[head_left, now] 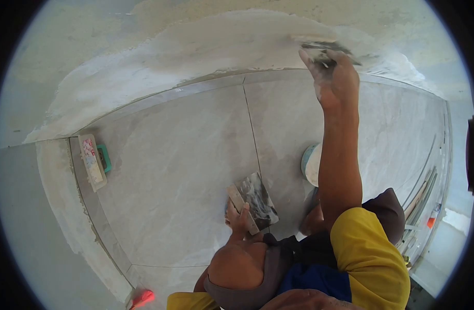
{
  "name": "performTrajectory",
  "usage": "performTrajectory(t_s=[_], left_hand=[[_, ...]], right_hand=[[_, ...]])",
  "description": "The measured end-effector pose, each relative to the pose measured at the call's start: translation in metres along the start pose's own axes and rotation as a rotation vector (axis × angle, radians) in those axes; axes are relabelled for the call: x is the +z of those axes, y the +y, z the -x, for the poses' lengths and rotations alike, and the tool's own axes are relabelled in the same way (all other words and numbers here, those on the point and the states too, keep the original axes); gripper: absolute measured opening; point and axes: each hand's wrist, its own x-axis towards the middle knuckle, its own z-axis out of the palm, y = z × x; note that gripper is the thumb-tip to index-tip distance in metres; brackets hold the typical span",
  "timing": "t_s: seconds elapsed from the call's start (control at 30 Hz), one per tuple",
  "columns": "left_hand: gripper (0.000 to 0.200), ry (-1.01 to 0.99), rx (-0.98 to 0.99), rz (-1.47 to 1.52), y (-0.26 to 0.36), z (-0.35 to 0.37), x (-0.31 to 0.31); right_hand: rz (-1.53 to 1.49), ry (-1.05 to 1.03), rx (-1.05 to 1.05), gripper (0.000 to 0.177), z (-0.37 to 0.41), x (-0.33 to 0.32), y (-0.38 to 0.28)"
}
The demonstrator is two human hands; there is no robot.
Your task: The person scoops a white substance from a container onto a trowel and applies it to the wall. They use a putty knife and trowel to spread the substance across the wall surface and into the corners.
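Note:
My right hand [336, 77] reaches up to the wall and is closed around a plastering trowel [319, 48]. The trowel's blade lies against a band of wet white plaster [206, 41] low on the wall, slightly blurred. Lower down, my left hand [238, 216] grips a wide putty blade [257, 194] by its pale straight back edge. Smears of white plaster cover the dark metal face of that blade, which is held above the floor tiles.
A bucket [312, 165] of pale material stands beside my right forearm. At the left wall rests a float with a green handle [104, 158]. A red object [142, 298] lies at lower left. Long strips [422, 199] lie along the right side. Large grey tiles [180, 155] cover the floor.

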Motion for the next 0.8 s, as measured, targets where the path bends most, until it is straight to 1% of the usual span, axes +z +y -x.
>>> performTrajectory(t_s=[0.07, 0.1, 0.17, 0.2, 0.23, 0.27, 0.3, 0.33, 0.37, 0.4, 0.43, 0.47, 0.53, 0.57, 0.6, 0.63, 0.67, 0.7, 0.73, 0.77, 0.8], left_hand=[[0.057, 0.004, -0.015, -0.034, 0.001, 0.000, -0.001], [0.057, 0.009, -0.012, -0.033, 0.009, 0.000, -0.001], [0.058, -0.021, 0.010, 0.175, 0.031, 0.001, 0.000], [0.058, -0.016, 0.016, 0.178, 0.022, -0.003, 0.001], [0.058, -0.004, 0.020, 0.082, 0.003, -0.005, 0.001], [0.058, 0.005, 0.016, -0.016, -0.010, -0.002, 0.000], [0.058, 0.007, 0.013, -0.015, -0.012, 0.000, -0.001], [0.058, 0.003, -0.003, -0.029, -0.012, -0.002, 0.000], [0.058, -0.003, -0.023, -0.046, -0.012, -0.001, 0.000], [0.058, -0.004, -0.020, -0.049, -0.011, 0.000, -0.001], [0.058, -0.008, -0.018, -0.027, -0.007, -0.001, -0.001], [0.058, -0.012, -0.020, -0.006, -0.005, 0.000, -0.001], [0.057, -0.010, 0.000, 0.005, -0.005, 0.000, 0.000], [0.057, -0.002, 0.018, 0.020, -0.005, -0.001, 0.000], [0.057, -0.008, 0.021, 0.021, -0.008, 0.000, 0.000], [0.064, -0.027, -0.016, 0.043, -0.010, 0.001, -0.001], [0.070, -0.046, -0.048, 0.068, -0.013, -0.002, 0.000], [0.070, -0.053, -0.042, 0.075, -0.008, -0.003, 0.001], [0.071, -0.046, -0.038, 0.100, -0.001, -0.002, 0.000], [0.071, -0.039, -0.037, 0.124, 0.003, 0.000, 0.000], [0.071, -0.045, -0.034, 0.131, 0.003, 0.000, 0.000]], right_hand=[[0.078, 0.018, -0.122, 0.025, 0.015, -0.006, -0.002], [0.075, 0.013, -0.122, 0.025, 0.007, -0.017, 0.006], [0.467, 0.229, -0.246, 0.029, -0.029, -0.065, 0.043], [0.574, 0.208, -0.329, 0.029, -0.041, -0.081, 0.062], [0.683, 0.190, -0.409, 0.029, -0.056, -0.102, 0.086], [1.096, 0.231, -0.728, 0.023, -0.099, -0.144, 0.128], [1.056, 0.231, -0.798, 0.020, -0.089, -0.126, 0.147], [1.230, 0.364, -0.952, 0.023, -0.070, -0.097, 0.163], [1.011, 0.343, -0.645, 0.029, -0.032, -0.048, 0.164], [1.025, 0.365, -0.649, 0.033, -0.016, -0.024, 0.188], [1.146, 0.358, -0.742, 0.038, -0.005, -0.009, 0.222], [1.134, 0.312, -0.885, 0.042, 0.017, 0.017, 0.231], [0.899, 0.003, -0.565, 0.049, 0.064, 0.053, 0.210], [0.898, 0.005, -0.569, 0.049, 0.068, 0.050, 0.208], [0.859, -0.122, -0.647, 0.045, 0.069, 0.043, 0.206], [0.819, -0.249, -0.723, 0.042, 0.069, 0.034, 0.206], [0.949, -0.162, -0.606, 0.033, 0.066, 0.019, 0.199], [1.075, -0.073, -0.486, 0.025, 0.056, -0.006, 0.190], [0.916, -0.003, -0.359, 0.014, 0.027, -0.036, 0.178], [0.998, 0.099, -0.656, 0.016, 0.015, -0.048, 0.144], [0.938, 0.182, -0.665, 0.016, -0.003, -0.062, 0.117]])
